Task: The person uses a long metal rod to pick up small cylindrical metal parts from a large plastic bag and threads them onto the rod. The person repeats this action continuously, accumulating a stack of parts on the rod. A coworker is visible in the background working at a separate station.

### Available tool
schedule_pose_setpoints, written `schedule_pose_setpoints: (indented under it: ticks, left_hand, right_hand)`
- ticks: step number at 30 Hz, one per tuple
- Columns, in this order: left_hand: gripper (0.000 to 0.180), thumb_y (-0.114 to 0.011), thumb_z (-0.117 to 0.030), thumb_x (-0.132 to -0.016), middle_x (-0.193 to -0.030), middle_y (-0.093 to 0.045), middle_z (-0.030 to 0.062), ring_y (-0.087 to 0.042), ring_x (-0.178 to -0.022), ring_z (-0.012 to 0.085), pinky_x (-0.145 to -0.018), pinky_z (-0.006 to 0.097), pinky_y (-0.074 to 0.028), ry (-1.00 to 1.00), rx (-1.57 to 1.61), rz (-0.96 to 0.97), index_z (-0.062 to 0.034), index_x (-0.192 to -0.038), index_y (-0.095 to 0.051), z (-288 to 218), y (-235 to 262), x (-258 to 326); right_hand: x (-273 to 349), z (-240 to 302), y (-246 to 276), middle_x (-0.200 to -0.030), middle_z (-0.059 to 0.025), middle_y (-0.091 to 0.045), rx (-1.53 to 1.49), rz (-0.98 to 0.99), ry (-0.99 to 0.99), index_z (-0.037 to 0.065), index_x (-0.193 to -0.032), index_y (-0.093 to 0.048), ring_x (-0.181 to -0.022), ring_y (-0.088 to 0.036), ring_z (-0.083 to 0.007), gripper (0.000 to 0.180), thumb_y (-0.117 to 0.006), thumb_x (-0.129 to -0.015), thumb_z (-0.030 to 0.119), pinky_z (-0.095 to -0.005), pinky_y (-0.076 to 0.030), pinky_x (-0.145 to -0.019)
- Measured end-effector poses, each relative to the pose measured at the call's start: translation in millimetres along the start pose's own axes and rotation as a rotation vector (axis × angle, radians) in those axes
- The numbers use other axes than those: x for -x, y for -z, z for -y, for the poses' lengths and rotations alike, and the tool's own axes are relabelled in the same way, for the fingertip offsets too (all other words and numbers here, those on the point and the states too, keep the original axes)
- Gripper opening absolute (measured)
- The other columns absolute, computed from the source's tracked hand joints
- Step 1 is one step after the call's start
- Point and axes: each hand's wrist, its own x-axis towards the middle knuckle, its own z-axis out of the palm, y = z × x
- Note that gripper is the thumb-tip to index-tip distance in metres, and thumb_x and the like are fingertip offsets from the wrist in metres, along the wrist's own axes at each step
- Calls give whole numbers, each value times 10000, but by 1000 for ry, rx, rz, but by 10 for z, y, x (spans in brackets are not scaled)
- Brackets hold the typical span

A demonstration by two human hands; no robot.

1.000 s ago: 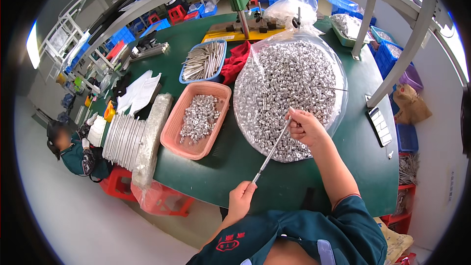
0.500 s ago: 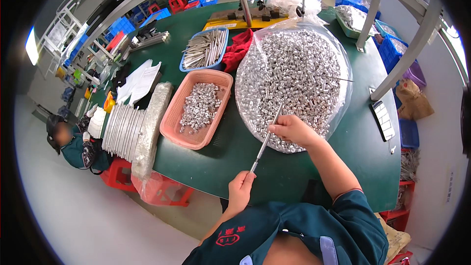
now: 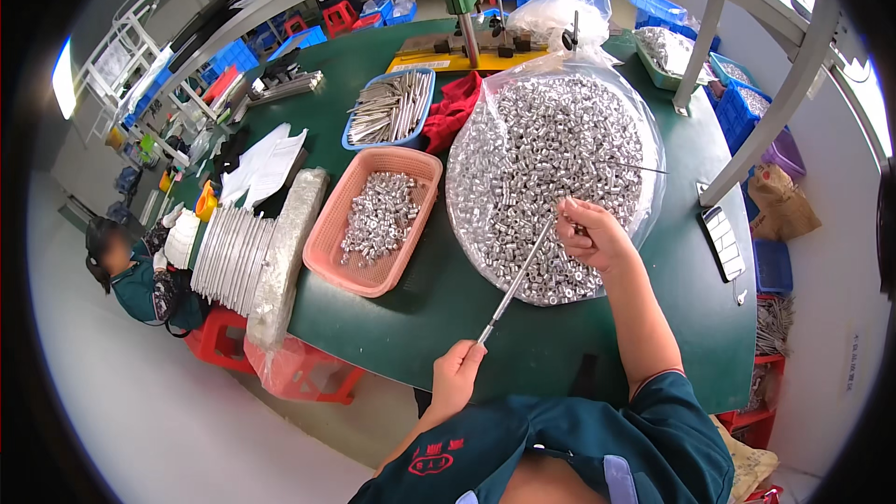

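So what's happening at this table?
A person is holding a slim metal rod by its lower end in the left hand, slanted up toward the right. The right hand is near the rod's upper end, above a big heap of small metal parts; whether its fingertips touch the rod is hard to tell. Left of the heap, a pink basket holds more small parts, and a blue basket behind it holds thin metal rods.
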Motion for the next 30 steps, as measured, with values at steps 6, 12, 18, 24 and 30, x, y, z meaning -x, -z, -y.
schedule_pose_setpoints:
  ticks: [6, 12, 18, 24, 30]
  left_hand:
    - [208, -597, -186, -953, -631, -492, -17, -422, -595, 41, -534, 227, -363, -16, -36, 8, 14, -935, -649, -30, -3, 5]
    - [199, -600, -180, -951, -624, -489, -18, -418, -589, 43, -531, 231, -363, -21, -30, 19, 12, -936, -649, -34, 3, 13]
    - [193, -602, -176, -949, -617, -489, -23, -413, -578, 43, -520, 230, -353, -44, -54, -5, 11, -930, -651, -14, -16, 5]
    - [199, -594, -181, -956, -635, -495, -36, -411, -578, 36, -518, 222, -345, 65, 152, -38, 9, -931, -650, 43, 32, -6]
    - [204, -587, -183, -958, -636, -491, -32, -414, -592, 36, -526, 227, -348, 24, 57, -17, 10, -931, -646, 12, 2, -17]
  right_hand:
    - [-23, -62, -20, -621, 4, -460, -66, -10, -65, 74, -881, -575, -453, -320, -43, 233, -552, -982, 283, -194, -235, -384]
    - [-18, -87, -77, -620, 20, -476, 193, -34, 31, 55, -857, -592, -465, -339, -41, 196, -633, -935, 231, -204, -239, -396]
    - [19, -142, -250, -588, 45, -461, 723, -224, 101, 34, -841, -590, -469, -371, -43, 246, -705, -881, 248, -232, -268, -415]
    - [72, -216, -511, -727, -3, -506, 407, -50, -82, 5, -1074, -554, -505, -338, -41, 270, -561, -972, 255, -202, -263, -426]
    - [5, -34, -150, -920, -102, -567, -87, -124, 53, -6, -1215, -488, -535, -348, -53, 281, -452, -937, 16, -183, -296, -428]
